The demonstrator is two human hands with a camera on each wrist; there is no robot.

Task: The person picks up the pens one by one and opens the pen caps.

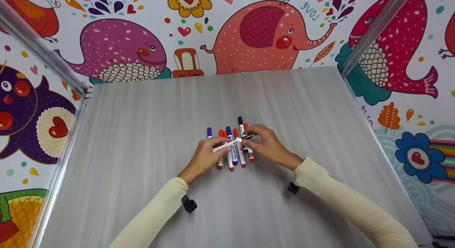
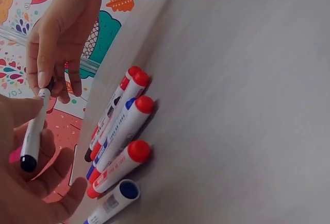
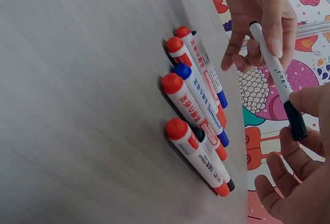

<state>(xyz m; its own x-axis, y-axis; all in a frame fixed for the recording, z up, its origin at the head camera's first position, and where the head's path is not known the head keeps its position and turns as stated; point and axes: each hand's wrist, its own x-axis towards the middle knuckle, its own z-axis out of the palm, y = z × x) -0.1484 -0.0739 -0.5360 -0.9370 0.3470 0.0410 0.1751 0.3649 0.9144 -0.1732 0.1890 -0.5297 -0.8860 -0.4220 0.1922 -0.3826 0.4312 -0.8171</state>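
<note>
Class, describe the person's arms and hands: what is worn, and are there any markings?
The left hand and right hand wear no gloves. The left sleeve and right sleeve are cream, ending near the wrists. Small black fittings show beside both sleeve ends. Tiny dark marks along the right sleeve are unreadable.

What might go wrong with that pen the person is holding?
The pen is only pinched, so it might slip onto the markers below. Those lie close together on their sides, so a knock might set them rolling. If the right hand pulls off the cap it pinches, ink might smudge the left hand.
</note>
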